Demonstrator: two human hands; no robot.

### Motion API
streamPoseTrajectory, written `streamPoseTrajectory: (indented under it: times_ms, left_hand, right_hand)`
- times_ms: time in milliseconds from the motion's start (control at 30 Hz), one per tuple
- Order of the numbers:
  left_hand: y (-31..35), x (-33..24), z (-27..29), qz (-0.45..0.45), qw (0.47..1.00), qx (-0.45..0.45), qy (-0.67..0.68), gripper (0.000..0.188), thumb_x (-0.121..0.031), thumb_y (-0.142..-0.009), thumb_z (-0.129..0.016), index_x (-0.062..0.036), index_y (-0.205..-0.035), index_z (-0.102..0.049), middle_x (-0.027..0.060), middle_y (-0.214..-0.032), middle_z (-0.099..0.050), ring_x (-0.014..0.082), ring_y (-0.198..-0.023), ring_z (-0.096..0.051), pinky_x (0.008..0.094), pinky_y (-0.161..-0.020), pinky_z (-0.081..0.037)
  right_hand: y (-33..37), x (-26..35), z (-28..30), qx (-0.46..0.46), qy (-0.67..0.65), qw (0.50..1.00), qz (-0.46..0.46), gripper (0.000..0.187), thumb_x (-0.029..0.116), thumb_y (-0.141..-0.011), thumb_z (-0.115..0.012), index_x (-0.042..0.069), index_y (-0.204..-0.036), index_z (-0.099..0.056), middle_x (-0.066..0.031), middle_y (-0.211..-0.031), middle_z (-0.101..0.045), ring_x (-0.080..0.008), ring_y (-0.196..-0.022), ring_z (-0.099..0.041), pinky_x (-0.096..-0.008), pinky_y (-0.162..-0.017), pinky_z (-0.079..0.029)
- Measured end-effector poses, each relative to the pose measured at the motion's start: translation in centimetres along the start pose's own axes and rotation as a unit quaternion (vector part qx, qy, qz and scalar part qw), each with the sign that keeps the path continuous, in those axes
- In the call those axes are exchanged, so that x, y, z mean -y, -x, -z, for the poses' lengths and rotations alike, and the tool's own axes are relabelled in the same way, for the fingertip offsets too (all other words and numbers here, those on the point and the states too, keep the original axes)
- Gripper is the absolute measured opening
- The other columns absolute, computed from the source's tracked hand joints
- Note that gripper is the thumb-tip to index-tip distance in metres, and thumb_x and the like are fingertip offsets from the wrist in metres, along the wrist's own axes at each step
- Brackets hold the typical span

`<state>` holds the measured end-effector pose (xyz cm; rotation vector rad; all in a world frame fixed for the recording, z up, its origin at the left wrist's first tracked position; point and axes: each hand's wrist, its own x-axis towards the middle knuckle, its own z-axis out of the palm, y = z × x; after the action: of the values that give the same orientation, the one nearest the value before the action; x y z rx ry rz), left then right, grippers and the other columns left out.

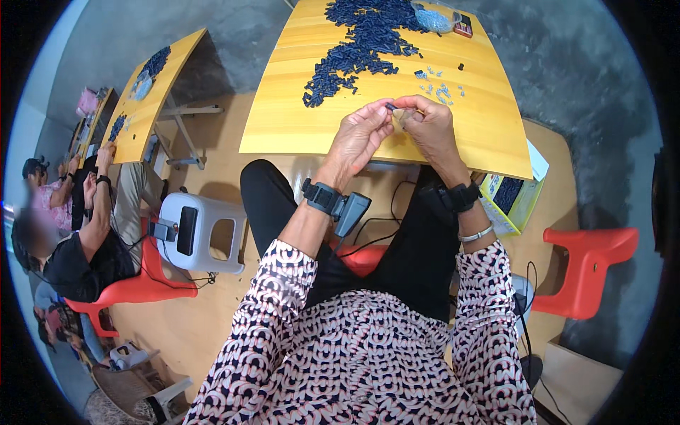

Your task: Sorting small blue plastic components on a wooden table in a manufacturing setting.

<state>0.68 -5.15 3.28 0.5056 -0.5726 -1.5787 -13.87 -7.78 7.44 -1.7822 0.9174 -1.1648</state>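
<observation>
Head view | Remotely, I see left hand point(363, 133) and right hand point(429, 125) pinched nearly closed on a dark piece point(391, 106) between fingertips | likely light, stiff; best gripped by ends

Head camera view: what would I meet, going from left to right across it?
Person in black shirt, pale grey stool, left hand, small dark piece at the fingertips, right hand, yellow-green box, far-right red stool.
</observation>
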Motion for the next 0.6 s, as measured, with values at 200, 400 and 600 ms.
streamPoseTrajectory:
  times_ms: [200, 400, 600]
  left_hand:
    - [0.0, -0.2, 0.4, 0.012, 1.000, 0.007, -0.013, 0.020, -0.010, -0.088, -0.055, 0.0023, -0.105, -0.055, 0.0060, -0.091, -0.059, 0.0102, -0.079, -0.056, 0.0242, -0.076, -0.048]
    - [0.0, -0.6, 0.2, 0.043, 0.998, 0.042, 0.034, 0.016, -0.012, -0.089, -0.053, 0.0005, -0.099, -0.056, 0.0087, -0.094, -0.059, 0.0113, -0.079, -0.056, 0.0264, -0.078, -0.048]
    - [0.0, -0.8, 0.2, 0.066, 0.995, 0.052, 0.059, 0.015, -0.012, -0.090, -0.052, 0.0000, -0.096, -0.056, 0.0090, -0.093, -0.058, 0.0111, -0.079, -0.054, 0.0277, -0.077, -0.047]
  right_hand:
    - [0.8, 0.2, -0.3, -0.018, 0.001, 1.000, 0.008, 0.016, -0.002, -0.075, -0.056, -0.003, -0.088, -0.064, -0.0066, -0.070, -0.062, -0.0066, -0.060, -0.054, -0.0210, -0.054, -0.044]
    - [1.4, -2.2, 1.9, -0.055, 0.072, 0.995, 0.036, 0.011, 0.002, -0.077, -0.058, 0.000, -0.085, -0.066, -0.0115, -0.074, -0.064, -0.0132, -0.062, -0.059, -0.0242, -0.058, -0.046]
    - [1.4, -2.9, 5.0, -0.083, 0.129, 0.988, 0.003, 0.011, 0.007, -0.076, -0.062, 0.000, -0.083, -0.066, -0.0107, -0.072, -0.064, -0.0118, -0.059, -0.056, -0.0247, -0.057, -0.045]
